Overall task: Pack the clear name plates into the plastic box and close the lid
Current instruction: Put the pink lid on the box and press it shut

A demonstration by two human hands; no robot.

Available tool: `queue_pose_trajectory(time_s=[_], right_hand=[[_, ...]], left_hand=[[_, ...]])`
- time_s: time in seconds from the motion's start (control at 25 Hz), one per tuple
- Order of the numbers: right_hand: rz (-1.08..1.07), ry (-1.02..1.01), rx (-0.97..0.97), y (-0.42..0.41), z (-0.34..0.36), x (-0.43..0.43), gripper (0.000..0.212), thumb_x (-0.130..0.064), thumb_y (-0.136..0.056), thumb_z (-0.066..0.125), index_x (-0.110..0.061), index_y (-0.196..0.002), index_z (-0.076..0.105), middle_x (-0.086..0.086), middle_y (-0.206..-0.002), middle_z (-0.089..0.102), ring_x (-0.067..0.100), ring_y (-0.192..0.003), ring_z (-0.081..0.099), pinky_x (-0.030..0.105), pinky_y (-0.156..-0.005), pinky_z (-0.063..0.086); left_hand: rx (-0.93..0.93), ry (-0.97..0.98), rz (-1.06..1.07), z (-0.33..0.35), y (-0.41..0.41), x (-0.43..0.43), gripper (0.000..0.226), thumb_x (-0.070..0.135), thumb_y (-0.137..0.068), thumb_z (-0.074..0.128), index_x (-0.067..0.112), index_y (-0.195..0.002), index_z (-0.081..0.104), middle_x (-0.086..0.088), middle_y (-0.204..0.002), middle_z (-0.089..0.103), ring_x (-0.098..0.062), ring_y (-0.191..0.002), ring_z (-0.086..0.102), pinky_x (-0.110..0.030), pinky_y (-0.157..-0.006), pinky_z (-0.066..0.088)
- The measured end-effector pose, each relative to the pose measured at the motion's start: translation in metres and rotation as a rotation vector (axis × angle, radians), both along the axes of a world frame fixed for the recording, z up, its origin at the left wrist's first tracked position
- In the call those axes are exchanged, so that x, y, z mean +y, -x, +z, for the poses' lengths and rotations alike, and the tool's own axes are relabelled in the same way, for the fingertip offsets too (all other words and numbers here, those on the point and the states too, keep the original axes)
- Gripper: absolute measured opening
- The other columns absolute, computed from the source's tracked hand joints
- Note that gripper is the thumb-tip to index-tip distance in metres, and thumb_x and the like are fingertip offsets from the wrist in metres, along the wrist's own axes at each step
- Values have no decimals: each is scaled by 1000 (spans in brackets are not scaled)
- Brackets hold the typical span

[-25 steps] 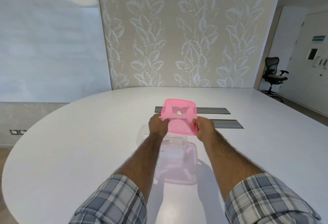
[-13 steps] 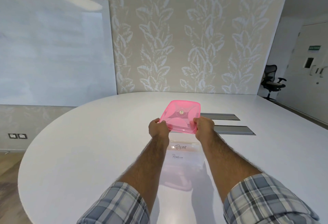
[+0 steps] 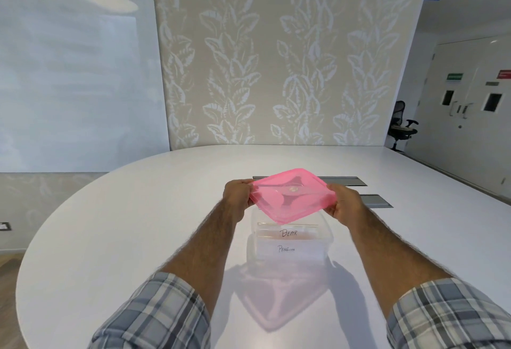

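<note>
Brightness: bright, even daylight over the white tabletop.
Shadows: the pink lid throws a pink-tinted shadow toward the viewer from the grip, with grey forearm shadows either side of it.
Glare: a soft bright patch on the whiteboard, up and left of the grip; a ceiling highlight at top right.
Distortion: wide-angle bending of the tabletop rim and walls.
Sharpness: centre fairly crisp, sleeves at the bottom edge soft.

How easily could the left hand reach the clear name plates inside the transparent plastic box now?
Probably not easily. The left hand is gripping one edge of the pink plastic lid, which hangs over the transparent plastic box and partly covers the clear name plates. It would have to let go first.
</note>
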State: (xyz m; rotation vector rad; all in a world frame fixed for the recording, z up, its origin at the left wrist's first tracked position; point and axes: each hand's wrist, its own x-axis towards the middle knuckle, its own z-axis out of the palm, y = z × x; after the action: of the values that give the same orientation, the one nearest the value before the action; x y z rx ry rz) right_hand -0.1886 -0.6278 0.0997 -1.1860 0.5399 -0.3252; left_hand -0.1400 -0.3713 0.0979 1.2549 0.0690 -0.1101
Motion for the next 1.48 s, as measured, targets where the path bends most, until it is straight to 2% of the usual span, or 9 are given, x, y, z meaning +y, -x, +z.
queue_pose_trajectory(time_s=[0.2, 0.44, 0.56, 0.6, 0.64, 0.72, 1.0, 1.2, 1.48], right_hand=[[121, 180, 107, -3, -3, -16, 19, -4, -88, 69, -2, -105, 60, 17, -88, 59, 23, -63, 55, 31, -56, 47], [97, 123, 208, -25, -13, -18, 19, 6, -95, 51, -6, -80, 53, 9, -66, 48, 13, -49, 38, 13, -38, 37], [56, 89, 222, -31, -22, -23, 29, 11, -95, 41, -5, -74, 52, 8, -65, 47, 11, -41, 35, 10, -36, 33], [40, 94, 223, -32, -25, -24, 30, 13, -94, 39, -5, -72, 50, 10, -64, 45, 10, -34, 36, 10, -35, 32], [24, 109, 226, -33, -30, -24, 30, 13, -93, 37, -4, -71, 49, 10, -64, 43, 9, -27, 36, 11, -34, 33], [11, 156, 268, -34, -39, -24, 27, 12, -93, 37, -3, -74, 50, 11, -64, 43, 11, -24, 37, 12, -35, 36], [154, 1059, 471, -18, -56, -24, 34, -24, -89, 55, -3, -114, 65, 15, -115, 68, 34, -103, 66, 37, -82, 55], [192, 1172, 523, -17, -64, -21, 38, -29, -91, 52, -7, -121, 61, 11, -124, 65, 29, -110, 63, 31, -86, 49], [185, 1197, 543, -20, -67, -20, 35, -30, -88, 55, -9, -114, 64, 9, -118, 67, 28, -104, 65, 30, -80, 48]], left_hand=[[-42, -123, 149, -3, -18, -4, 15, -3, -90, 56, -4, -101, 66, -17, -83, 65, -24, -64, 60, -29, -60, 52], [-86, -261, 131, -12, -27, -19, 21, 12, -92, 59, -3, -105, 64, -19, -93, 58, -26, -70, 56, -36, -72, 46], [-51, -393, 49, -31, -29, -20, 52, 12, -94, 56, -14, -136, 43, -32, -135, 52, -40, -111, 60, -48, -102, 42], [-75, -429, 46, -35, -26, -21, 40, 10, -93, 56, -9, -128, 54, -13, -141, 24, -41, -134, 43, -44, -96, 44], [-88, -437, 42, -38, -23, -24, 22, 8, -92, 54, 0, -112, 62, -2, -100, 42, -17, -95, 33, -37, -84, 43], [-96, -480, 31, -46, -20, -27, 10, 3, -90, 50, 9, -92, 58, -10, -85, 48, -20, -82, 42, -31, -72, 32], [-120, -670, 73, -70, -21, -36, 13, -1, -88, 45, 7, -79, 52, -8, -75, 45, -21, -71, 38, -30, -62, 29], [-99, -753, 97, -80, -25, -42, 22, 0, -90, 44, 10, -70, 47, -1, -71, 47, -24, -74, 42, -30, -62, 33], [-61, -820, 67, -82, -34, -40, 28, 2, -96, 46, 0, -118, 63, -14, -129, 58, -28, -120, 53, -31, -101, 39]])
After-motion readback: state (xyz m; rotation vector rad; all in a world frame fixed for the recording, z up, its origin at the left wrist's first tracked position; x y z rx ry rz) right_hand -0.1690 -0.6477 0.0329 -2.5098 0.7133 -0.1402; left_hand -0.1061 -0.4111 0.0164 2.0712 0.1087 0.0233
